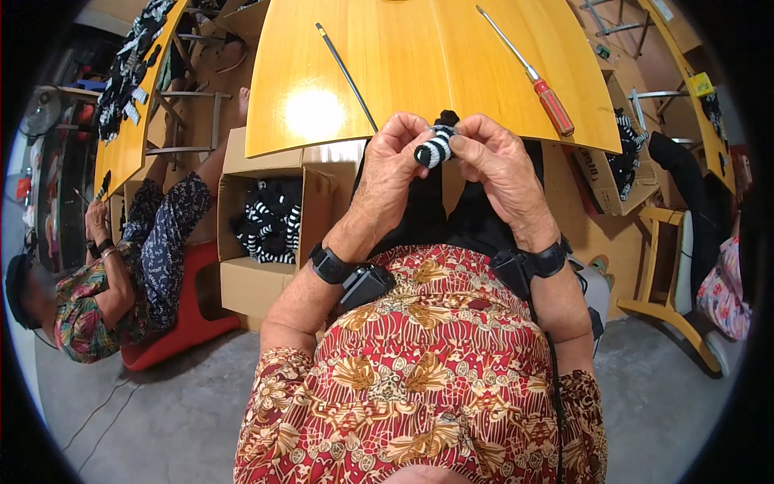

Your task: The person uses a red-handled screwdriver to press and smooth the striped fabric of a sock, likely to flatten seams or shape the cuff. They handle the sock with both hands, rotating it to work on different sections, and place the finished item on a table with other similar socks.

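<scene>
Between my two hands, just off the table's near edge, is a small black-and-white striped knitted tube (436,150) with a dark end. My left hand (385,176) pinches it from the left with thumb and fingers. From the other side, the thumb and forefinger of my right hand (501,171) grip it too. A thin dark rod (345,73) lies on the yellow table (395,56), its near end close to my left fingers. To the right on the table rests a screwdriver (551,105) with a red handle.
An open cardboard box (246,286) at left holds striped knitted pieces (272,226). Another carton (601,189) with similar pieces stands at right. A seated person (97,282) works at a left-hand table. A yellow-framed chair (665,298) and another person are at right.
</scene>
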`<state>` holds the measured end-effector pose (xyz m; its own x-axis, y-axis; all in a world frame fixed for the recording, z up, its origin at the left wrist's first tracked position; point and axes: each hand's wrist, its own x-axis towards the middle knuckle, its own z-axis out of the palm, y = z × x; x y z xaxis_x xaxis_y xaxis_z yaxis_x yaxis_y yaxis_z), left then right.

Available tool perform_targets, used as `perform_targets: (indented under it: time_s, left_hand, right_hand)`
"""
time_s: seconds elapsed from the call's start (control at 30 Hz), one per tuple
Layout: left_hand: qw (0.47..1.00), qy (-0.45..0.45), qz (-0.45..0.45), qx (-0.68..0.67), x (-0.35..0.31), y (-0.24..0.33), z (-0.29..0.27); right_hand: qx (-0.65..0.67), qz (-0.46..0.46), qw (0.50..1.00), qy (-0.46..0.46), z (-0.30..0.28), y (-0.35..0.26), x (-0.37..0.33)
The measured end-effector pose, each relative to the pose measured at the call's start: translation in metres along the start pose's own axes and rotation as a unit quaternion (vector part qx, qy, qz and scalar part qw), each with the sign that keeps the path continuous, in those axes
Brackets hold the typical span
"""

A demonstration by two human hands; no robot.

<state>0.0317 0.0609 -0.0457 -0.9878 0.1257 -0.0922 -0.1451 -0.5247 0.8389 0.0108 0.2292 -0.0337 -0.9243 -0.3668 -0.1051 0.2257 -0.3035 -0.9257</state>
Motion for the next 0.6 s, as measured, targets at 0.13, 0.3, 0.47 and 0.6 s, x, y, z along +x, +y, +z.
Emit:
perform_targets:
  time_s: [0.13, 0.3, 0.47, 0.6]
  left_hand:
    - [0.999, 0.028, 0.025, 0.025, 0.002, -0.006, 0.001]
    - [0.992, -0.031, -0.033, -0.117, 0.004, -0.002, 0.001]
    - [0.987, -0.05, -0.084, -0.127, 0.006, -0.002, 0.0]
    - [0.981, -0.088, -0.083, -0.155, 0.004, -0.002, 0.0]
  right_hand:
    - [0.017, -0.001, 1.0, 0.008, 0.001, 0.005, -0.001]
    - [0.071, 0.0, 0.997, 0.042, 0.008, -0.001, 0.0]
    - [0.082, -0.002, 0.996, 0.044, 0.007, 0.004, 0.001]
    - [0.081, -0.01, 0.996, 0.043, 0.007, 0.005, 0.001]
